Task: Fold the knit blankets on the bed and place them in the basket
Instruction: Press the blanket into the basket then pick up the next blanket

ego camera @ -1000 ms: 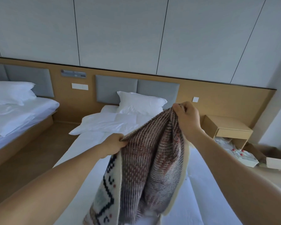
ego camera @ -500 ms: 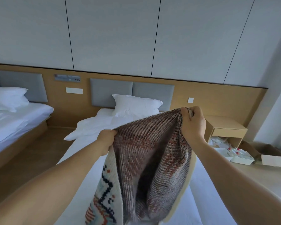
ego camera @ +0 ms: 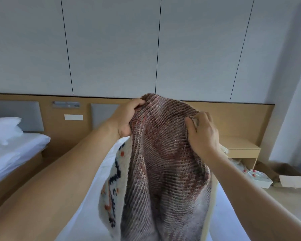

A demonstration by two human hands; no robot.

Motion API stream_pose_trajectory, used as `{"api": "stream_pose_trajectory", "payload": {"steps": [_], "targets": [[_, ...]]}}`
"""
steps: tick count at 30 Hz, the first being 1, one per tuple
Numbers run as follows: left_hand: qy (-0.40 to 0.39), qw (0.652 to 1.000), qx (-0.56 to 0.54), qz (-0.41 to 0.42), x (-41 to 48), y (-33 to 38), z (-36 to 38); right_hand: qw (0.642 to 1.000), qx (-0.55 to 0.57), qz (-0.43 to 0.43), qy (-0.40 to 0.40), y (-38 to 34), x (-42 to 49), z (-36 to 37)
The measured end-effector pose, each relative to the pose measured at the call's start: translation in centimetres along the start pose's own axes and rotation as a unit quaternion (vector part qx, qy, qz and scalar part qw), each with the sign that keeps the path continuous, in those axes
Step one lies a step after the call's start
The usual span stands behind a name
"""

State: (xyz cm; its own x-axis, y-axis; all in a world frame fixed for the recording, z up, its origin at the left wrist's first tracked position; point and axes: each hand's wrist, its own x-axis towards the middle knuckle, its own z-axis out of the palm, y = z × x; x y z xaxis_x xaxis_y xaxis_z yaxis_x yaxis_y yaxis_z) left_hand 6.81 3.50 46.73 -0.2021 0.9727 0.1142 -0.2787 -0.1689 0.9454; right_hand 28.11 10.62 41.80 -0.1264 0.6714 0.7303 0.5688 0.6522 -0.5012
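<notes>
A knit blanket [ego camera: 163,162], reddish-brown ribbed on one side and cream with a dark and orange pattern on the other, hangs in the air in front of me above the white bed [ego camera: 97,197]. My left hand [ego camera: 125,119] grips its top edge on the left. My right hand [ego camera: 202,134] grips the top edge on the right, slightly lower. The cloth droops between and below both hands, hiding the pillow and much of the bed. No basket is in view.
A second bed with a white pillow [ego camera: 5,127] stands at the left, across a wooden floor strip. A wooden nightstand [ego camera: 240,146] is at the right, with a white tray [ego camera: 257,178] and an open cardboard box [ego camera: 292,178] on the floor beside it.
Both hands have lifted the blanket higher and come closer together. The view has tilted upward, so more wall shows and the pillow is now hidden behind the cloth.
</notes>
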Motion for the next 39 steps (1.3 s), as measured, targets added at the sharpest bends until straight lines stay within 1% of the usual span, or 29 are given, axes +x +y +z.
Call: {"api": "stream_pose_trajectory", "payload": {"steps": [2,4,5,6,8,10,13,16,18,20,22,24,26,28,29,32,33,37,39], "targets": [[-0.004,0.996,0.087,-0.017,0.3,-1.7,0.6,0.999,0.026,0.011,-0.044,0.2,-0.6,0.7],[-0.021,0.979,0.201,-0.026,0.1,-4.2,1.0,0.984,0.125,0.022,-0.122,0.2,-1.7,1.9],[-0.032,0.972,0.233,-0.027,-0.2,-5.4,1.2,0.967,0.182,0.033,-0.176,0.3,-2.6,2.7],[-0.044,0.971,0.234,-0.035,-0.5,-6.5,1.2,0.946,0.221,0.047,-0.230,0.4,-3.6,3.4],[-0.057,0.974,0.214,-0.038,-0.9,-8.1,0.8,0.913,0.244,0.081,-0.318,0.9,-5.5,4.6],[-0.050,0.960,0.273,-0.026,-1.1,-9.7,-0.5,0.900,0.235,0.117,-0.347,1.5,-6.8,5.4],[-0.054,0.923,0.379,-0.042,-1.8,-12.4,-3.3,0.901,0.238,0.157,-0.327,1.8,-7.5,6.1],[-0.061,0.897,0.433,-0.071,-3.1,-15.1,-6.5,0.912,0.248,0.147,-0.292,1.3,-7.3,6.2],[-0.065,0.886,0.451,-0.088,-3.5,-16.3,-8.1,0.916,0.268,0.143,-0.262,0.6,-6.7,5.9],[-0.052,0.883,0.457,-0.096,-3.7,-17.0,-9.0,0.921,0.288,0.147,-0.219,0.0,-5.8,5.6],[-0.008,0.888,0.451,-0.091,-3.9,-17.1,-9.7,0.924,0.311,0.151,-0.160,-0.6,-4.8,5.1],[0.048,0.904,0.414,-0.090,-4.1,-16.9,-10.3,0.930,0.321,0.151,-0.094,-0.9,-3.8,4.3],[0.102,0.921,0.362,-0.101,-4.1,-16.5,-11.3,0.942,0.302,0.141,-0.043,-0.7,-3.1,3.4],[0.147,0.941,0.291,-0.096,-4.0,-15.5,-11.8,0.953,0.266,0.145,-0.015,-0.2,-2.7,2.7],[0.157,0.952,0.247,-0.094,-3.9,-14.7,-11.6,0.956,0.248,0.153,-0.005,0.2,-2.6,2.6],[0.147,0.976,0.115,-0.110,-3.3,-10.9,-9.6,0.965,0.190,0.181,0.010,1.8,-2.5,2.1],[0.131,0.980,0.099,-0.115,-3.1,-9.4,-8.7,0.965,0.175,0.193,0.012,2.4,-2.4,2.0],[0.029,0.982,0.130,-0.134,-2.0,-4.1,-5.0,0.964,0.138,0.226,0.004,4.1,-2.5,1.7],[0.022,0.976,0.177,-0.125,-1.5,-3.3,-3.7,0.965,0.129,0.227,-0.018,4.5,-3.0,1.8]]}}
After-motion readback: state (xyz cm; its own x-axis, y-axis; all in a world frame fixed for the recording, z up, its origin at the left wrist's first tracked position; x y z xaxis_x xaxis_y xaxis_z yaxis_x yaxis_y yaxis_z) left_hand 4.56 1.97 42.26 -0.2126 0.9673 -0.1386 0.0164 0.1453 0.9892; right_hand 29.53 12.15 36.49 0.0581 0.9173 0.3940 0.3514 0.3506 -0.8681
